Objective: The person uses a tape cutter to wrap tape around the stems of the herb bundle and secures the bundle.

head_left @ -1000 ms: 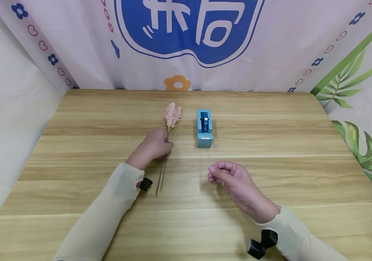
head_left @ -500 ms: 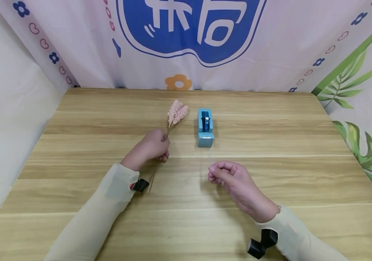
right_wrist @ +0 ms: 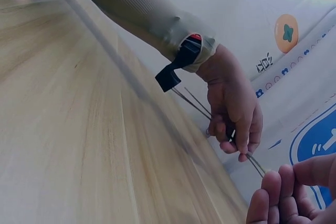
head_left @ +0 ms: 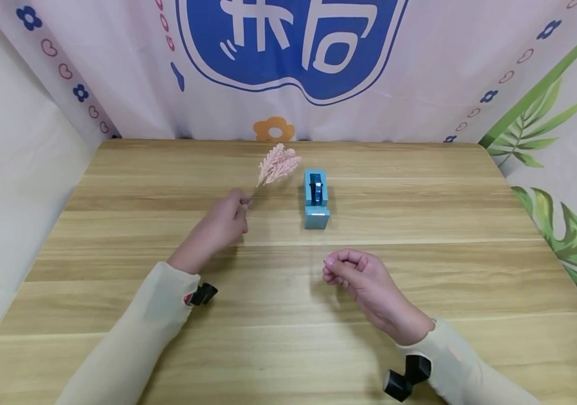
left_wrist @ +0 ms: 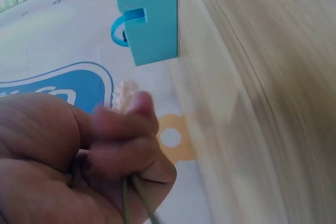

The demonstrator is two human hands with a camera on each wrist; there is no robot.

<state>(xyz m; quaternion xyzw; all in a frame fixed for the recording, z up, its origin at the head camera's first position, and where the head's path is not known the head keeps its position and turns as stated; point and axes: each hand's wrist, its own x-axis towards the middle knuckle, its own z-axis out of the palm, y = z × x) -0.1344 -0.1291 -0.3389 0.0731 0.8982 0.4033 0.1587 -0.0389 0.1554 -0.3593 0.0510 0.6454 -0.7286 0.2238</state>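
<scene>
My left hand [head_left: 217,222] grips the thin stems of pink artificial flowers [head_left: 279,163], held tilted with the heads up and to the right. In the left wrist view, two green stems [left_wrist: 137,195] come out below the curled fingers, and the hand hides most of the blossoms. Right of the flowers stands a blue tape dispenser [head_left: 316,197] with a blue roll in it. Nearer the front, my right hand [head_left: 364,284] pinches the end of a faint, clear strip of tape [head_left: 325,243] that runs from the dispenser. The right wrist view shows this hand's fingers [right_wrist: 287,195] at the lower right.
The wooden table [head_left: 445,225] carries the dispenser near its middle. A printed white curtain [head_left: 131,67] hangs along the back edge, and a leaf-patterned cloth [head_left: 567,169] borders the right side. Each wrist wears a black camera; the right one [head_left: 407,377] sits low over the table.
My left hand has moved left and slightly back with the flowers, whose heads have tilted further to the right. My right hand and the dispenser have stayed in place.
</scene>
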